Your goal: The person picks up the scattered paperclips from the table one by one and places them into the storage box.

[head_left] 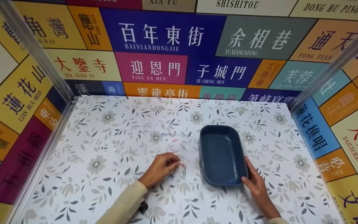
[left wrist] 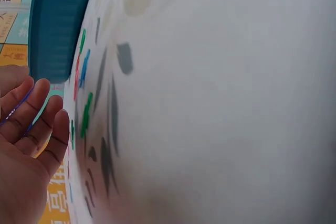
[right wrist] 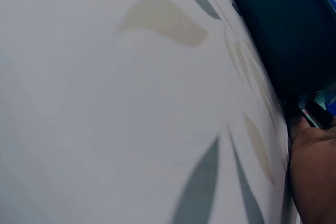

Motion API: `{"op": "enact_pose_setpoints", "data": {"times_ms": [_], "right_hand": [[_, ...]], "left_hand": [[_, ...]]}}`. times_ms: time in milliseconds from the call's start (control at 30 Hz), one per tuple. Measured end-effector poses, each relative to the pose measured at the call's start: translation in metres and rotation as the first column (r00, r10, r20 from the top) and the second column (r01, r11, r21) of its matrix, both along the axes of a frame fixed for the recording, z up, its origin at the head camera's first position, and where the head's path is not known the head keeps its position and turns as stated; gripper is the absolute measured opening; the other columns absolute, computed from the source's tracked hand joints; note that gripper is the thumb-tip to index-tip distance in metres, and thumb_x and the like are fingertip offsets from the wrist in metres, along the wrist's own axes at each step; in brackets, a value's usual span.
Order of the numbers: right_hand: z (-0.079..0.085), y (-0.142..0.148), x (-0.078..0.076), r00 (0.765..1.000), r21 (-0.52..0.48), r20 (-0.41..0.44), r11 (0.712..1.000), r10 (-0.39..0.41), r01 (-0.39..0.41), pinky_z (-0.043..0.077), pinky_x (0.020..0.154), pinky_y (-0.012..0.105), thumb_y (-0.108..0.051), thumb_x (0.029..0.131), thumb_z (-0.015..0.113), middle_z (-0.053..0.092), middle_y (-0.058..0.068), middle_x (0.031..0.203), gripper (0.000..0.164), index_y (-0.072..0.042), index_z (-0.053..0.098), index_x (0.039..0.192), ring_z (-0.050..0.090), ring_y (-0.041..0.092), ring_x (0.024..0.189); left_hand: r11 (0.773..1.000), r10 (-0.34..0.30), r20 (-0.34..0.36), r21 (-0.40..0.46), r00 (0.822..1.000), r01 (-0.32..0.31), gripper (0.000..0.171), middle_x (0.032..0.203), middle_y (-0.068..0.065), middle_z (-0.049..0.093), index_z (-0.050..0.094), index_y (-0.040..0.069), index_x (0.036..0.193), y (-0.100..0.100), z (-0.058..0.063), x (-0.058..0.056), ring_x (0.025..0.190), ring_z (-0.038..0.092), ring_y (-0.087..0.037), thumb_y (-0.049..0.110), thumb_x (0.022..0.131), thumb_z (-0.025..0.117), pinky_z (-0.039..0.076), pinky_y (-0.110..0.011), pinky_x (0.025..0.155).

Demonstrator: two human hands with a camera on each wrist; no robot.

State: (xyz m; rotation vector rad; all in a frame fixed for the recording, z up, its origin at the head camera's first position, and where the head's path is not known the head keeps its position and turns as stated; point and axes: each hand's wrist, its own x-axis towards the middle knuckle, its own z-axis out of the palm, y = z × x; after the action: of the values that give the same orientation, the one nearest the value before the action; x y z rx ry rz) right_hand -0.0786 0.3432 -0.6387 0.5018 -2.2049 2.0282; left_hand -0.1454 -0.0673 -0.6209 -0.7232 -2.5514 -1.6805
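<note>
A deep blue rectangular dish [head_left: 222,155] stands on the tabletop, a blue paper clip [head_left: 231,180] lying inside at its near end. My right hand [head_left: 257,185] grips the dish's near right side, thumb at the rim and fingers along the outer wall. To the dish's left, my left hand [head_left: 162,168] is low over the table with bent fingers, thumb and index fingertips close together beside a red paper clip [head_left: 183,166]. Whether they pinch a clip, I cannot tell. Just nearer lie a green paper clip [head_left: 184,172] and some blue clips [head_left: 171,177].
Beyond the left hand lie a pink paper clip [head_left: 175,140], an orange one [head_left: 171,134] and a pale blue one [head_left: 164,134]. A floral-patterned cover [head_left: 104,140] spreads over the table. Panels with large printed characters [head_left: 163,32] enclose its back and both sides, with metal posts at the corners.
</note>
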Motion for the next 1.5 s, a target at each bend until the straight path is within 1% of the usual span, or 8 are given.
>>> {"op": "enact_pose_setpoints", "data": {"times_ms": [267,367,600,733,833,1133,1333,1500], "right_hand": [[-0.001,0.000,0.000,1.000,-0.010,-0.027,1.000,0.010,-0.010,0.026,0.125,0.016,0.017,0.104,0.051,0.022,0.026,0.178,0.071,0.009,0.024,0.170,0.030,0.006,0.162],[-0.002,0.001,0.000,1.000,-0.006,-0.007,1.000,0.003,-0.003,0.026,0.126,0.016,0.016,0.105,0.051,0.022,0.025,0.179,0.072,0.006,0.025,0.171,0.029,0.006,0.163],[-0.003,0.000,0.001,1.000,-0.006,-0.005,1.000,-0.001,0.001,0.025,0.125,0.015,0.015,0.106,0.052,0.021,0.024,0.179,0.071,0.004,0.025,0.171,0.028,0.005,0.163],[-0.003,0.000,0.000,0.999,-0.009,-0.034,1.000,0.004,-0.004,0.025,0.125,0.015,0.017,0.104,0.051,0.023,0.024,0.179,0.071,0.012,0.022,0.169,0.030,0.004,0.162],[-0.004,0.000,0.000,0.999,-0.006,-0.032,1.000,0.001,-0.002,0.024,0.125,0.014,0.018,0.104,0.051,0.024,0.023,0.179,0.071,0.014,0.021,0.167,0.030,0.004,0.162],[-0.002,0.000,0.000,0.999,0.017,-0.032,1.000,-0.017,0.017,0.024,0.125,0.014,0.017,0.103,0.052,0.024,0.026,0.178,0.071,0.012,0.024,0.168,0.031,0.004,0.162],[-0.002,0.000,0.001,0.999,0.024,-0.043,1.000,-0.016,0.017,0.024,0.126,0.015,0.018,0.103,0.052,0.026,0.023,0.178,0.072,0.010,0.024,0.169,0.032,0.004,0.161],[-0.002,0.000,0.000,1.000,-0.001,-0.024,1.000,0.001,-0.001,0.025,0.125,0.014,0.017,0.105,0.050,0.024,0.021,0.180,0.071,0.009,0.024,0.169,0.029,0.002,0.162]], "left_hand": [[0.998,0.046,0.041,0.030,0.998,-0.047,0.007,0.097,-0.003,0.078,0.081,0.002,0.105,-0.007,-0.004,-0.005,0.087,0.071,-0.014,0.005,0.100,0.080,0.059,-0.029,0.081],[0.998,0.063,0.055,0.023,0.997,-0.064,0.007,0.099,-0.002,0.078,0.081,0.002,0.107,-0.010,-0.004,-0.007,0.089,0.070,-0.013,0.006,0.101,0.079,0.058,-0.029,0.082],[0.994,0.090,-0.032,-0.066,0.995,-0.092,0.008,0.104,-0.001,0.075,0.081,0.005,0.108,-0.019,-0.008,-0.012,0.096,0.068,-0.017,0.008,0.101,0.081,0.057,-0.033,0.087],[0.991,0.075,-0.046,-0.109,0.996,-0.079,0.009,0.107,-0.001,0.074,0.081,0.006,0.109,-0.024,-0.009,-0.016,0.105,0.067,-0.018,0.007,0.101,0.080,0.056,-0.035,0.095],[0.988,0.052,-0.089,-0.141,0.995,-0.064,0.009,0.108,-0.004,0.073,0.081,0.004,0.109,-0.027,-0.010,-0.019,0.106,0.066,-0.020,0.005,0.100,0.080,0.056,-0.038,0.097],[0.967,-0.013,-0.205,-0.250,0.979,-0.040,0.006,0.107,-0.005,0.071,0.080,0.007,0.102,-0.033,-0.012,-0.027,0.110,0.062,-0.023,0.003,0.097,0.082,0.054,-0.042,0.101],[0.953,-0.073,-0.216,-0.303,0.974,0.004,0.006,0.114,-0.007,0.068,0.081,0.005,0.105,-0.037,-0.013,-0.030,0.114,0.060,-0.025,0.004,0.100,0.079,0.053,-0.043,0.103],[0.955,-0.076,-0.215,-0.298,0.974,0.009,0.005,0.116,-0.008,0.066,0.081,0.005,0.103,-0.039,-0.013,-0.030,0.113,0.059,-0.026,0.005,0.102,0.076,0.052,-0.045,0.103]]}}
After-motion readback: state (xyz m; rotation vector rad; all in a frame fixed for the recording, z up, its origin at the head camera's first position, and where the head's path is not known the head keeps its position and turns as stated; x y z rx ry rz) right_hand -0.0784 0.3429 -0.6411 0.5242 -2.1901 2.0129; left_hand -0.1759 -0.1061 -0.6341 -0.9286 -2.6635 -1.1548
